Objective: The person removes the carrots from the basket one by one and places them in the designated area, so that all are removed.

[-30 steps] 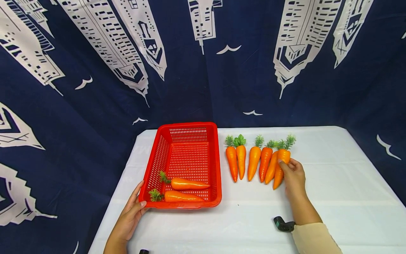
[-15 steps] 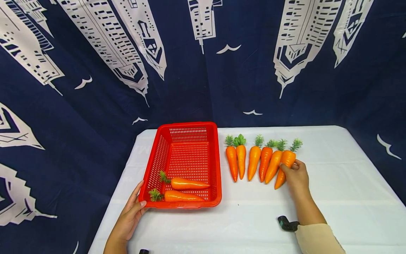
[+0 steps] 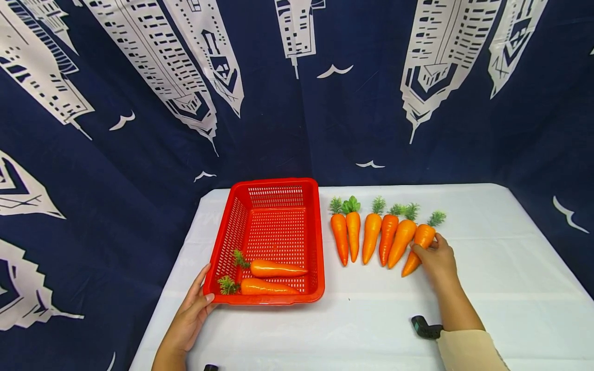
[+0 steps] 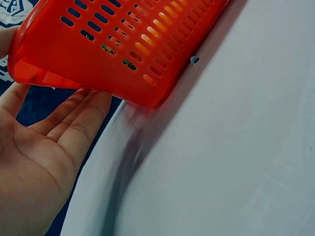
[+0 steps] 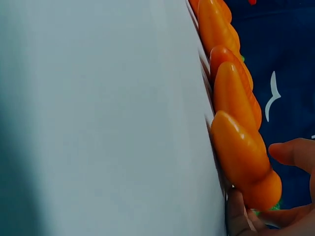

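My left hand holds the near left corner of a red plastic basket, thumb over the rim. In the left wrist view, its fingers lie under the rim of the basket. Inside the basket are two orange carrots with green tops, the upper carrot and the lower carrot. Right of the basket, my right hand grips the rightmost carrot, which lies tilted on the table. In the right wrist view, fingers curl beside the thick end of this carrot.
Several more carrots lie in a row between the basket and my right hand, among them a dark orange carrot and a lighter carrot. A white cloth covers the table. Behind it hangs a navy curtain with white buildings and birds.
My right hand has shifted right with the rightmost carrot, swinging its leafy end away from the neighbouring carrot. The left hand and basket have stayed put.
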Motion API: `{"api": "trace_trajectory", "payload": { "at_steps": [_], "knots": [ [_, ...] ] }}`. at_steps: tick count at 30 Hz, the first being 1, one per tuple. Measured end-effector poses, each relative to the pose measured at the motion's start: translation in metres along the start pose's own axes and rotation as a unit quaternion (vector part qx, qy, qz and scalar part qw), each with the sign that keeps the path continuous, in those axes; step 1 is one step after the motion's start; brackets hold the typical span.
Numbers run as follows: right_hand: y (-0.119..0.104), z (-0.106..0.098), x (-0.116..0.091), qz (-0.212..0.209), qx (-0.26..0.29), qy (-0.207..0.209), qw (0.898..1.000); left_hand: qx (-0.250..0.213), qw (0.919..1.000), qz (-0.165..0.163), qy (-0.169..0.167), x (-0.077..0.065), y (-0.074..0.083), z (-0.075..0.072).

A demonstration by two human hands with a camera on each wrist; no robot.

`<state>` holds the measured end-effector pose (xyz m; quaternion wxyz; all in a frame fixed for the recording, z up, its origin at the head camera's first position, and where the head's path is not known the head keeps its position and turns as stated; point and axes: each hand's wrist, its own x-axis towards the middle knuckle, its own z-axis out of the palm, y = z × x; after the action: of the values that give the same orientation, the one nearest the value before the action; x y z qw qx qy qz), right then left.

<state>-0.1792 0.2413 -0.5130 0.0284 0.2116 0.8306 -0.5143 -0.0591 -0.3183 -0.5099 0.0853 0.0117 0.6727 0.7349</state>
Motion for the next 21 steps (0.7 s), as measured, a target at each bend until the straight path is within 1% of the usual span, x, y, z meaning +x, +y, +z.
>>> {"api": "trace_trajectory", "payload": {
  "at_steps": [8, 16, 21],
  "knots": [
    [0.0025, 0.0000, 0.0029, -0.012, 0.027, -0.026, 0.999, -0.006, 1.0000, 0.002, -0.003, -0.0001, 0.0006, 0.0008],
    [0.0026, 0.0023, 0.0039, -0.043, 0.025, -0.045, 0.998, -0.007, 1.0000, 0.002, -0.005, -0.0003, 0.0009, 0.0008],
    [0.0020, 0.0044, 0.0050, -0.048, 0.020, -0.060, 0.997, -0.010, 0.9999, 0.001, -0.005, -0.0005, 0.0005, 0.0006]
  ]
}}
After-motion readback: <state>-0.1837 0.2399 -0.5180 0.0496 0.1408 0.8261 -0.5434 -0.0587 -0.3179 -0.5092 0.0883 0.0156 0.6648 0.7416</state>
